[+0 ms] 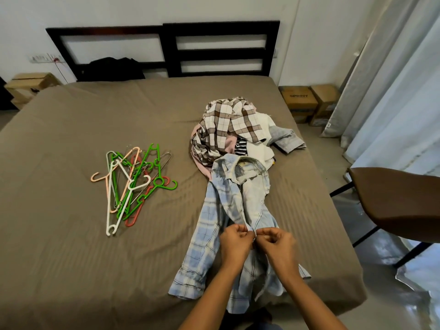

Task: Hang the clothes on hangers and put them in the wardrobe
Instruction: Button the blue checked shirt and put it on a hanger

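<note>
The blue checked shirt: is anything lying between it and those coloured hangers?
Nothing visible does. The left hand and right hand pinch the blue checked shirt at its front edges; only bare bed sheet lies between it and the hangers. The clothes pile sits behind the shirt. No wardrobe shows.

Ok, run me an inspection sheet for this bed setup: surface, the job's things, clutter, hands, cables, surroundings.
Surface: bed, brown sheet, lightly creased.
Job's things: blue checked shirt spread at the near edge; clothes pile behind it; plastic hangers heaped to its left, none in use.
Clutter: dark garment against the headboard.
Hands: left hand and right hand each pinch the shirt's front edges, close together.
Cables: thin red cord hanging by the wall socket strip.
Surroundings: cardboard boxes, curtain and brown chair on the right; wardrobe not in view.
</note>
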Motion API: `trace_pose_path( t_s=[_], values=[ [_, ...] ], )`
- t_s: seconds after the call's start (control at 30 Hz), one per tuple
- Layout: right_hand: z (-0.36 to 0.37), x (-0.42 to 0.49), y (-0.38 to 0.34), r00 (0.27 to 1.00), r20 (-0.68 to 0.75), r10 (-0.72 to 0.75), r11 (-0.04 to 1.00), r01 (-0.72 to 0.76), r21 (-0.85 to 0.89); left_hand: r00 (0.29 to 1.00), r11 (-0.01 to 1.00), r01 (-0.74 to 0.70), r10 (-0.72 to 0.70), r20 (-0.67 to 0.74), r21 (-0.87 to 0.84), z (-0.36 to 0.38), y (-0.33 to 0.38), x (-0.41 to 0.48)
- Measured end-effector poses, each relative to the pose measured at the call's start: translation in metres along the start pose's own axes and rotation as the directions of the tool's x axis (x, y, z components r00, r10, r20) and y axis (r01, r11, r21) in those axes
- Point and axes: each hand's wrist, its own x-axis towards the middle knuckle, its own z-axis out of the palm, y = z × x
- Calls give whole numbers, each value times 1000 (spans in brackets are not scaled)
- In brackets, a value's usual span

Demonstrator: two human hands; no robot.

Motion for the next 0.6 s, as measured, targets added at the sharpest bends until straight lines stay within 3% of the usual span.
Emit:
trace_pose_path(
  t_s=[0.27, 0.47, 0.6],
  values=[
    [16, -9, -3, 986, -123, -109, 966, 76, -245, 961, 914, 274, -247, 126, -300, 0, 5, 0],
    [28, -17, 8, 920, 3, -391, 829, 354, -434, 926, 871, 378, -352, 137, -315, 0, 7, 4],
    [28, -12, 14, 976, -69, -207, 927, 174, -332, 897, 800, 443, -396, 198, -405, -2, 7, 5]
  ],
)
